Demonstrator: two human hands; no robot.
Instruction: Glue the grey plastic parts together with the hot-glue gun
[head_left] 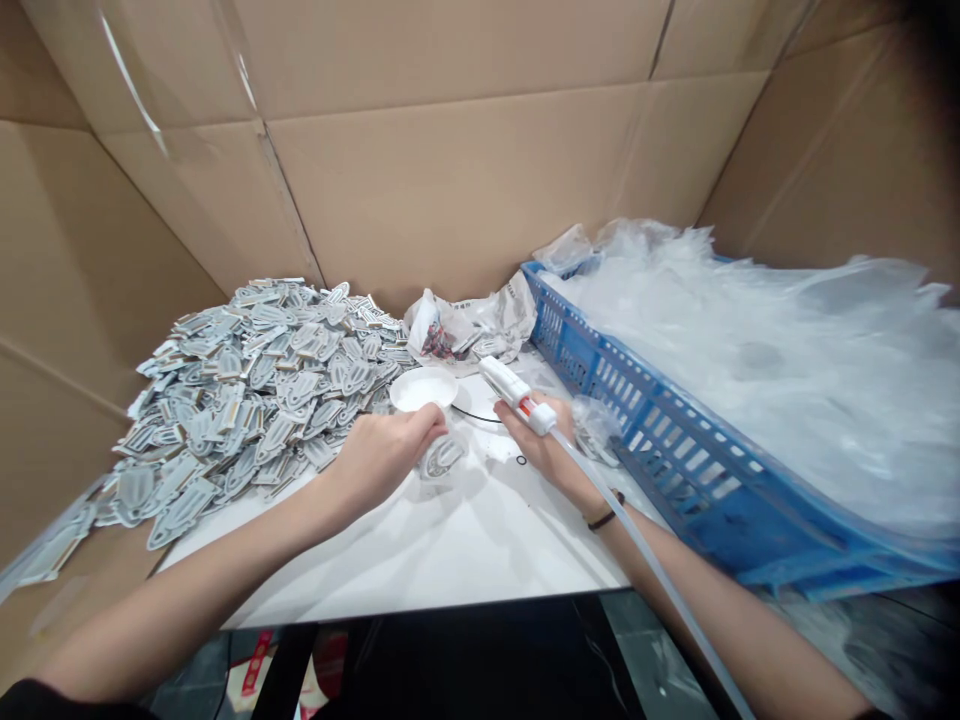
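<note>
My left hand (397,445) is closed, its thumb and fingertips pinching the top of a small clear plastic bag (441,458) with a grey flat piece showing inside. Just behind these fingers is a round white dish (421,388). In my right hand (551,445) is a white handheld tool (517,392) with an orange part; its tip points away to the left. A clear tube (645,550) runs from the tool's rear along my right forearm. A small black ring (521,460) lies on the white table (450,560) near this hand.
A large heap of grey flat pieces (262,380) covers the left side. At the right, a blue crate (660,460) is full of clear plastic bags (772,360). Crumpled paper (517,310) holds small reddish bits at the back. Cardboard walls (465,170) enclose the table.
</note>
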